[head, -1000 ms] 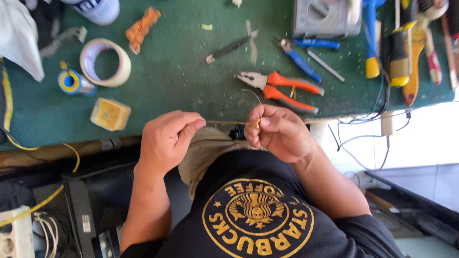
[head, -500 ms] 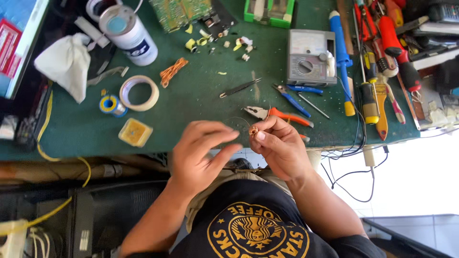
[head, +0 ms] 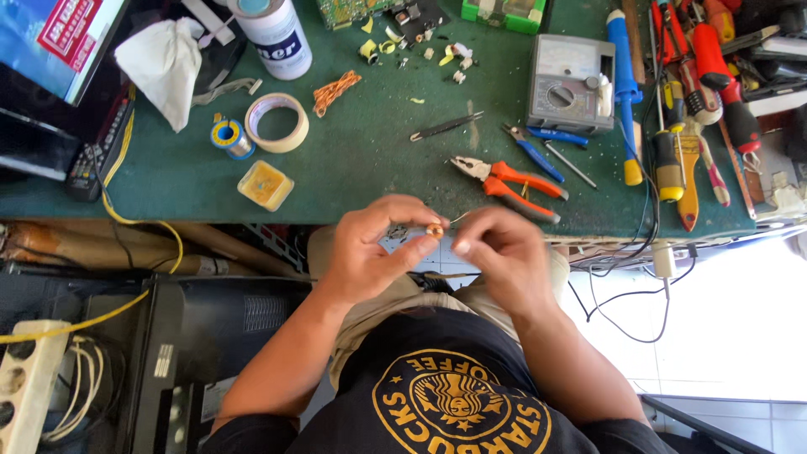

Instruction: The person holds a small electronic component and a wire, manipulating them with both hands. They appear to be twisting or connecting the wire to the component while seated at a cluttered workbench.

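A small coppery ring-shaped part (head: pixel 435 229) is pinched between thumb and fingertips of the left hand (head: pixel 376 248), just off the near edge of the green workbench (head: pixel 361 160) and above the lap. The right hand (head: pixel 498 252) is held just beside it, its fingertips narrowed on what seems to be a thin wire (head: pixel 458 218) that runs from the part (too fine to be told for certain).

Nearest on the bench, just beyond the hands, orange-handled pliers (head: pixel 508 181) are laid with jaws pointing left. Behind them a blue-handled cutter (head: pixel 531 153), a thin metal rod (head: pixel 569 164) and dark tweezers (head: pixel 445 126) are spread. A grey analogue meter (head: pixel 570 82) is set further back, with a blue soldering iron (head: pixel 624 92) and a row of screwdrivers (head: pixel 698 92) to its right.

To the left, well apart from the hands, a yellow square tin (head: pixel 266 185), a roll of masking tape (head: pixel 276 122), a solder spool (head: pixel 230 137), a bundle of orange wire (head: pixel 335 91), a white bottle (head: pixel 273 34) and a crumpled white cloth (head: pixel 164 67) are found. Nothing is placed between the hands and the pliers.
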